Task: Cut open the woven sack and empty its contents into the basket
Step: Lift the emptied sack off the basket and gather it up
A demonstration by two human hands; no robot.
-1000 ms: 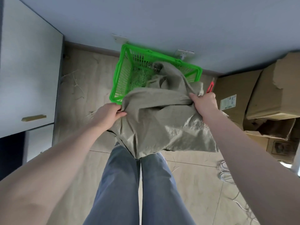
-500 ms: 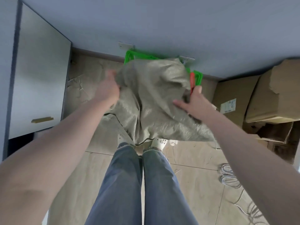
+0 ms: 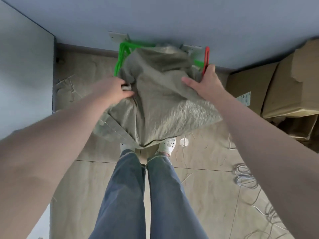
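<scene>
At the left edge of the floor stood a pale cabinet [image 3: 25,69], and loose straws lay scattered on the floor [image 3: 82,169] beside it. The left hand [image 3: 112,90] had its fingers curled into a bunched fold of the woven sack [image 3: 160,104], gripping the cloth on its left side. The sack hung limp and upended between both hands, its far end draped over the green basket [image 3: 120,57], which sat on the floor against the far wall and was mostly hidden; what lay inside could not be seen. The sack's stitched edge dangled above the person's pale shoes [image 3: 168,144]. The right hand [image 3: 207,83] held the sack's right side with the thumb lying across the cloth, and also held a red cutter [image 3: 206,59] that stuck up past the knuckles; how the other fingers lay could not be made out. Cardboard boxes [image 3: 283,83] stood at the right edge, with a coil of white cable [image 3: 245,175] on the floor nearer the person.

The step looked like shaking out the last contents. To do it well, the open mouth should hang inside the basket's rim, both corners lifted evenly, the shakes kept short, and the cutter pointed away from the cloth and the other hand.
</scene>
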